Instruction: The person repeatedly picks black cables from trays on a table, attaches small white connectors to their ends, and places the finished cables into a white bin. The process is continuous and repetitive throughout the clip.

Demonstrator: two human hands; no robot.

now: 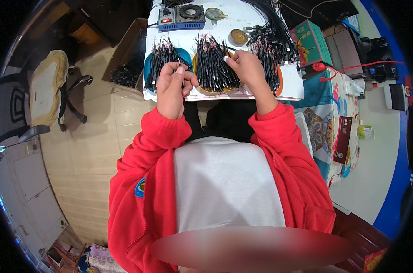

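My left hand (172, 88) is closed, its thumb and fingers pinched around a thin black cable (184, 96), in front of the left bundle of short black cables (164, 58). That bundle lies in a blue tray (183, 54). My right hand (248, 67) reaches over the right side of the middle bundle of black cables (214, 66), thumb and forefinger drawn together; what they hold, if anything, is too small to name. Pink and bare ends stick up at the bundle's far side, and a yellow tray (195, 63) lies beneath. A third cable bundle (266, 63) sits beyond my right wrist, on an orange tray (279, 81).
On the white table (247, 13) stand a blue-sided device (181, 18) with a fan and red switch, a small glass dish (214, 13) and a round tin (238, 36). More long cables (279, 38) lie at back right, beside a green-and-red box (312, 43). An office chair (47, 93) stands left.
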